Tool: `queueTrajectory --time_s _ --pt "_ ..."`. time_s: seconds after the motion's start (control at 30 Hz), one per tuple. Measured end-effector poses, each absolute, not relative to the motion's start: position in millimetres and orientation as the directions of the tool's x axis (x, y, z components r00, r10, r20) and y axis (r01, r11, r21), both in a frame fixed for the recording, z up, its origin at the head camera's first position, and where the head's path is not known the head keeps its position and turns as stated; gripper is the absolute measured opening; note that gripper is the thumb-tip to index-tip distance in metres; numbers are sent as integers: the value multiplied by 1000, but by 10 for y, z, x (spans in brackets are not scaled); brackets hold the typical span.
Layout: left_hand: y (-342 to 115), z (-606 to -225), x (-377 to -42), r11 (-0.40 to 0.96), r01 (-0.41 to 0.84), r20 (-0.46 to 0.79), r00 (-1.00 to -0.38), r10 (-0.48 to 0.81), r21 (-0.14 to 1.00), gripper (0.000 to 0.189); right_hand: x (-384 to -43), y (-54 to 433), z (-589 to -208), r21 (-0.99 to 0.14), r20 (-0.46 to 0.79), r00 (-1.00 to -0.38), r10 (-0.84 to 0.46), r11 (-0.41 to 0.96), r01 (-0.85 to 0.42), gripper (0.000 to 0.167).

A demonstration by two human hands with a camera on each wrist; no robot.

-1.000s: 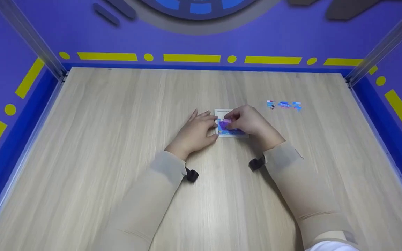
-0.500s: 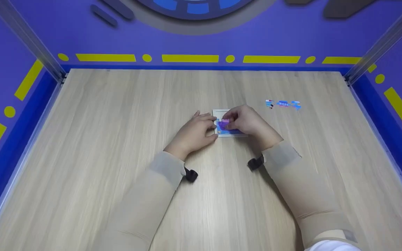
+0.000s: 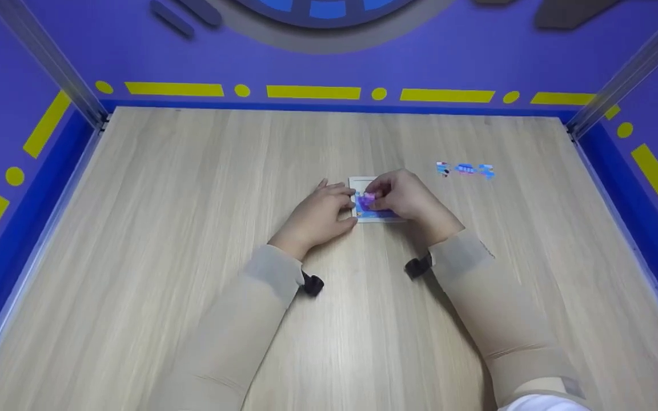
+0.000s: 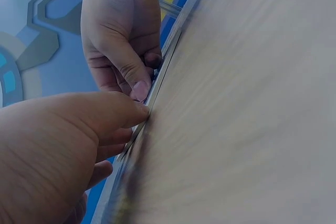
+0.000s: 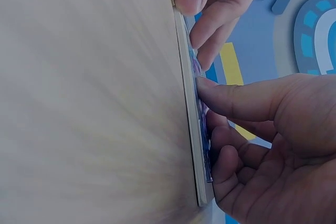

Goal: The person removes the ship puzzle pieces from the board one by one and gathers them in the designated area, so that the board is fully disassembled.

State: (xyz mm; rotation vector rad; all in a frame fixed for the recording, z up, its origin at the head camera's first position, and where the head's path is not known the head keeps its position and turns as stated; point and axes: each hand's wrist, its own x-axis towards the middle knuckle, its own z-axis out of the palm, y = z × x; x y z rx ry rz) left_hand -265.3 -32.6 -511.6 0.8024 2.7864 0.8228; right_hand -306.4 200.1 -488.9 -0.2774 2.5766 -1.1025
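A small white-framed jigsaw puzzle [image 3: 379, 221] lies flat on the table, with blue and purple picture pieces in its lower part. My left hand [image 3: 320, 214] rests at its left side, the fairly straight fingers and thumb touching the frame edge. Over the board, my right hand [image 3: 412, 200] pinches a purple-pink puzzle piece [image 3: 369, 197] between thumb and fingers, low against the board. In the right wrist view the right thumb [image 5: 231, 98] presses near the puzzle's face [image 5: 201, 114]; the piece's outline is mostly hidden. The right hand covers the puzzle's right part.
Three loose puzzle pieces lie in a row on the table to the right: one at the left [image 3: 442, 169], a blue one [image 3: 465, 169] in the middle and another at the right [image 3: 486, 170]. Purple-blue panels [image 3: 329, 68] wall the wooden table [image 3: 220, 171] behind and at both sides.
Both hands stay at the puzzle almost unmoved. The right fingers shift very slightly over the purple-pink piece, and the whole view drifts a little.
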Motion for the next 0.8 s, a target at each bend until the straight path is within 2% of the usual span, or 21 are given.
queueTrajectory --time_s 0.8 --pt "-327 -5123 -2665 715 461 26 -848 529 525 39 -3069 2022 -4901 -748 -209 -935 -288 663 -37 23"
